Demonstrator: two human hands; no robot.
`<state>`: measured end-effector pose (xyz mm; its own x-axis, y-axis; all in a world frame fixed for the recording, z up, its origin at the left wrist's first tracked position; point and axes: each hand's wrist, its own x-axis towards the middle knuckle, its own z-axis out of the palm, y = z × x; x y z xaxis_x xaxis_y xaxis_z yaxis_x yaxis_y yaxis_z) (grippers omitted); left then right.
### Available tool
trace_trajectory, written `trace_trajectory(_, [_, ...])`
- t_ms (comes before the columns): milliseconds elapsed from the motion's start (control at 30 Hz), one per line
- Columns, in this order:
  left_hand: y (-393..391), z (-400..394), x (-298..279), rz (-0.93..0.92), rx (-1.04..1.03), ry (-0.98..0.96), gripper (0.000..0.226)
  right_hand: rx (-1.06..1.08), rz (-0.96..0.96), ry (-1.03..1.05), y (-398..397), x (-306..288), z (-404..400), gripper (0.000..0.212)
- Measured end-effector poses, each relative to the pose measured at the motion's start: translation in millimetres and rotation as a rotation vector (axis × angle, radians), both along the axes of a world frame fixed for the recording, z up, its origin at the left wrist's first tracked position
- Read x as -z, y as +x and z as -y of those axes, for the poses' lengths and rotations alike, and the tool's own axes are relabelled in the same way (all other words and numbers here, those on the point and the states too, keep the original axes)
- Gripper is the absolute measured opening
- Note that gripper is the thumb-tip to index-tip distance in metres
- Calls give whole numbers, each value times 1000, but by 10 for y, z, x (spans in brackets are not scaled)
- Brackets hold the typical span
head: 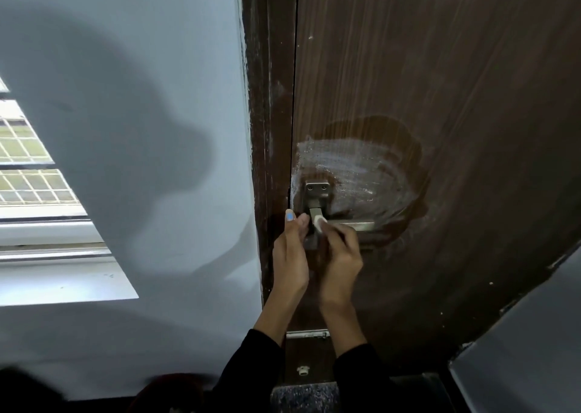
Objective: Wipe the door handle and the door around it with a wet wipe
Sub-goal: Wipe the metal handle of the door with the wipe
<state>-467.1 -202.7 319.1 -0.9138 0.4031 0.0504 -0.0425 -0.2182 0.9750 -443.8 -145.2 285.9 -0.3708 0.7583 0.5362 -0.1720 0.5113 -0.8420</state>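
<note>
Left hand: the left hand point(290, 252) reaches to the plate's left edge, fingers loosely curled; whether it grips anything I cannot tell.
Right hand: the right hand point(341, 255) pinches a small white wet wipe point(319, 224) against the neck of the door handle point(342, 225).
Risk at the handle: the wad is tiny, so it could slip from the fingertips or miss the lever's underside.
Door: the door point(440, 98) shows a wet dark patch with a whitish smear point(352, 167) above the handle.
Risk on the door: that residue may dry streaky if the wipe is spent.
</note>
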Motion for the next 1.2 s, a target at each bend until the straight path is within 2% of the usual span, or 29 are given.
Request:
trace_trajectory(100, [-28, 2, 16, -8, 14, 3, 62, 185, 55, 151, 91, 39, -130, 35])
trace_trajectory(133, [-34, 3, 18, -12, 18, 2, 62, 273, 10, 77, 97, 43, -190, 34])
trace_trajectory(200, [-40, 6, 25, -21, 23, -2, 62, 370, -123, -236, 90, -9, -225, 29])
trace_trajectory(300, [-56, 15, 23, -24, 39, -9, 64, 171, -294, -891, -64, -95, -139, 33])
trace_trajectory(367, [-64, 27, 9, -22, 59, -16, 67, -32, -339, -1135, -159, -150, -62, 32])
trace_trajectory(467, [-74, 52, -8, -17, 97, -16, 73, -281, -356, -1287, -144, -194, 20, 23])
trace_trajectory(567, [-72, 63, -16, -26, 93, -24, 80, -424, -254, -1364, -76, -246, -36, 18])
trace_trajectory(667, [-59, 76, -30, -39, 87, -41, 81, -473, -282, -1519, -23, -314, -140, 10])
trace_trajectory(767, [-54, 97, -44, -51, 82, -38, 77, -435, -320, -1584, 55, -358, -127, 9])
trace_trajectory(833, [-42, 127, -78, -112, 47, -49, 59, -420, -317, -1577, 120, -360, -60, 16])
trace_trajectory(900, [-48, 194, -221, -360, -92, -93, 32, -388, -287, -1507, 178, -386, 6, 24])
trace_trajectory(967, [-147, 250, -422, -658, -273, -112, 31, -305, -306, -1361, 197, -494, 44, 19])
trace_trajectory(1033, [-360, 245, -660, -916, -435, -143, 41, -211, -386, -1082, 188, -693, 25, 12])
trace_trajectory(1100, [-629, 207, -946, -1145, -602, -248, 46, -141, -429, -728, 156, -927, -28, 15])
trace_trajectory(1200, [-1022, 132, -1322, -1337, -744, -450, 50, 40, -326, -264, -5, -1148, -160, 22])
